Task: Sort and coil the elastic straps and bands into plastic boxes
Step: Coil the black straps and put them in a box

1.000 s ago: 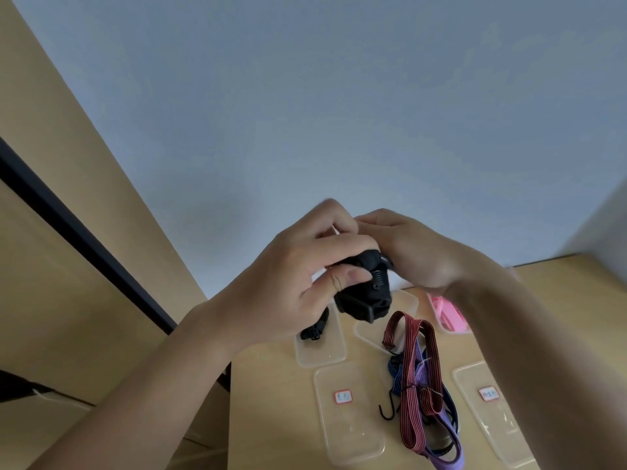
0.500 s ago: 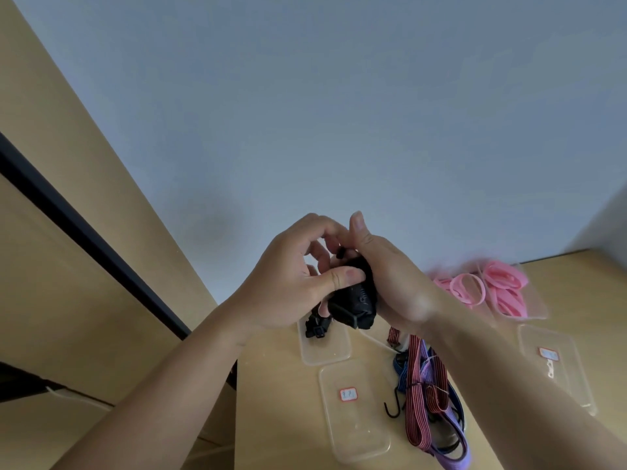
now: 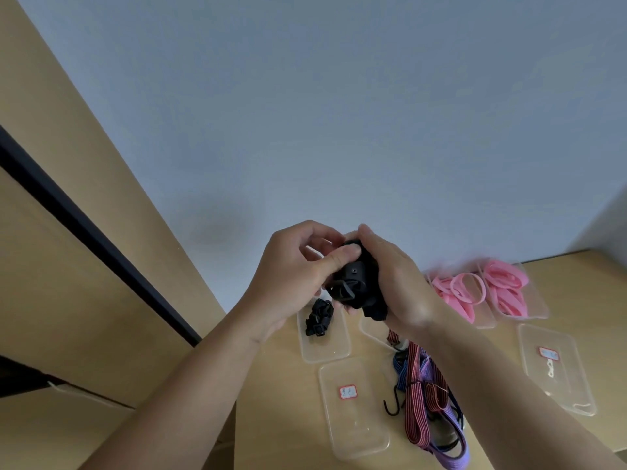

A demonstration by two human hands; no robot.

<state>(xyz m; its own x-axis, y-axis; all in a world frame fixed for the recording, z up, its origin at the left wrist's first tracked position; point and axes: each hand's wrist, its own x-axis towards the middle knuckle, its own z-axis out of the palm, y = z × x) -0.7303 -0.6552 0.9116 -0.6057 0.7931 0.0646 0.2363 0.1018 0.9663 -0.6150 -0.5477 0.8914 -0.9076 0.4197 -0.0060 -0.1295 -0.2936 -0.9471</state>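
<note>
Black coiled strap gripped by left hand and right hand (above far edge of table).

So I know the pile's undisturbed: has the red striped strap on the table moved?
No. The red striped strap lies as before, its black hook beside the left labelled box.

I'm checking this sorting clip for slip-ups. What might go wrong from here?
The black strap, held in mid-air between the left hand and right hand, may spring loose and uncoil. If it drops, it might land on the cord pile, not in the box holding the other black coil.
</note>
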